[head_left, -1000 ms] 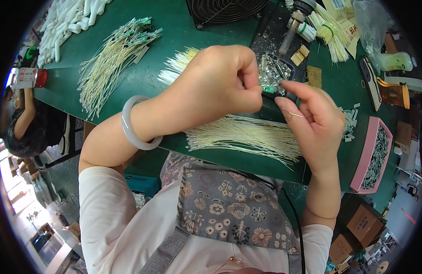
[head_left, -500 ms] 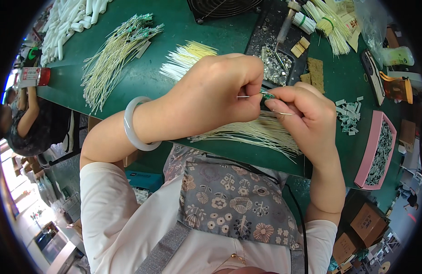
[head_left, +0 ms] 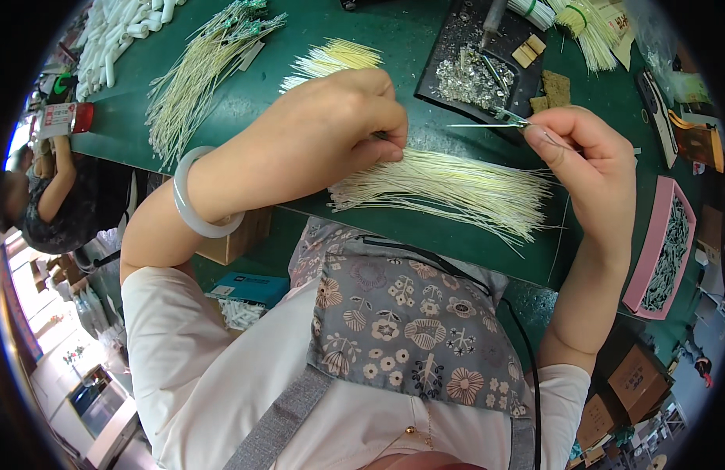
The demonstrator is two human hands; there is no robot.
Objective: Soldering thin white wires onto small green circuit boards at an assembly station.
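Note:
My right hand (head_left: 586,149) pinches a small green circuit board (head_left: 513,119) between thumb and index finger. From the board a white wire (head_left: 480,125) sticks out to the left, and another thin wire runs across my right fingers. My left hand (head_left: 351,117) is closed, thumb against curled fingers, at the left end of a loose bundle of pale yellow wires (head_left: 464,188) on the table. What lies between its fingertips is too hidden to name. Beyond the left hand is a smaller stack of white and yellow wires (head_left: 331,59).
A soldering iron (head_left: 493,19) hangs over a black tray (head_left: 429,82) with silvery solder bits. Wires with green boards (head_left: 198,86) lie left, white tubes (head_left: 116,35) farther left. At right are a phone (head_left: 656,117) and a pink box (head_left: 645,251) of small boards.
My hands have drawn apart, the left moving left and the right moving right with the circuit board. More of the wire bundle shows between them. The view has shifted slightly.

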